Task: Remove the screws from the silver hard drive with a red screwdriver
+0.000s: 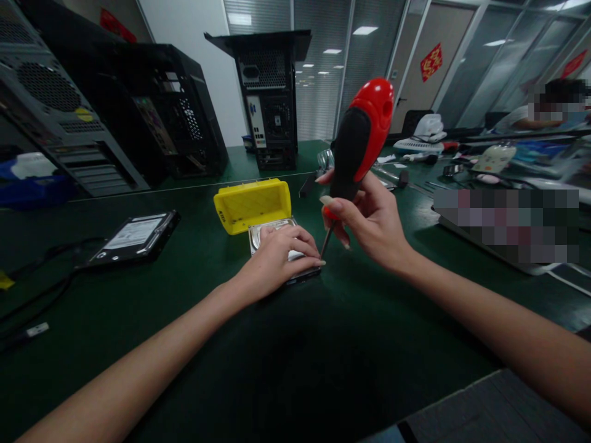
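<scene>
Tilting handle-right, screwdriver (353,147) points steeply down at hard drive (255,237).

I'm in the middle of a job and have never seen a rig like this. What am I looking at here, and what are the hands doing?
There is no machine: these are a person's bare hands. The single picture comes from a camera worn on their head, looking forward and down. The right hand has a red-and-black screwdriver in its grip, shaft pointing down at the right edge of a hard drive; whether the tip touches is too small to tell. The left hand rests on that drive. Just beyond it on the green table is a yellow bin, and a second hard drive lies to the left. Computer cases stand farther back.
</scene>
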A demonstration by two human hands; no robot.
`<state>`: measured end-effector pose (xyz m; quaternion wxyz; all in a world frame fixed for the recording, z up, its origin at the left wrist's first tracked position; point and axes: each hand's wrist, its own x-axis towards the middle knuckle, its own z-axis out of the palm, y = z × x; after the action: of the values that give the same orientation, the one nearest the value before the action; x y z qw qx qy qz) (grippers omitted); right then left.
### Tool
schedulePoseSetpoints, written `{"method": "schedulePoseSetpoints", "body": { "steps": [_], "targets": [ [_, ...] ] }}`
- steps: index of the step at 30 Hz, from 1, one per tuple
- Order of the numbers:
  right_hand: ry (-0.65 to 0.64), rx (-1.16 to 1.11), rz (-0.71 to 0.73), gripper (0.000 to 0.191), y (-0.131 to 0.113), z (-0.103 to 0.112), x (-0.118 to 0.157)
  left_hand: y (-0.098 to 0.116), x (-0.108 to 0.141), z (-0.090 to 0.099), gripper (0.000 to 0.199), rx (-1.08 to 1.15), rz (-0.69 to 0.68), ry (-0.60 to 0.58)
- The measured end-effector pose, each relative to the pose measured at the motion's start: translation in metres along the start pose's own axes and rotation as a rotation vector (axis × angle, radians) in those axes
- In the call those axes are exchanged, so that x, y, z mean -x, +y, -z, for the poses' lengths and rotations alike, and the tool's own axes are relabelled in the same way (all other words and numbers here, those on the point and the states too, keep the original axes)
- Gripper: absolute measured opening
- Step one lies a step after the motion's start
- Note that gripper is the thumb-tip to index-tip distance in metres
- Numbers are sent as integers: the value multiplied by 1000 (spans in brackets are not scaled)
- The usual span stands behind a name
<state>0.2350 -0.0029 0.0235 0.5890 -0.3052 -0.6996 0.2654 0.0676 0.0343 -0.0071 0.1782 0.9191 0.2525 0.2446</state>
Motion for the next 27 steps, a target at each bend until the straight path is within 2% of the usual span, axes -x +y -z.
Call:
{"method": "schedulePoseSetpoints", "body": {
  "steps": [19, 23, 27],
  "targets": [
    [11, 28, -8, 24, -1, -2, 0, 1, 1, 0, 12, 29, -4, -4],
    [9, 29, 2, 24, -1, -2, 0, 4, 1, -1, 13, 66, 2, 28],
    [12, 22, -6, 24, -1, -3, 0, 8, 2, -2, 15, 43, 63, 91]
  ]
}}
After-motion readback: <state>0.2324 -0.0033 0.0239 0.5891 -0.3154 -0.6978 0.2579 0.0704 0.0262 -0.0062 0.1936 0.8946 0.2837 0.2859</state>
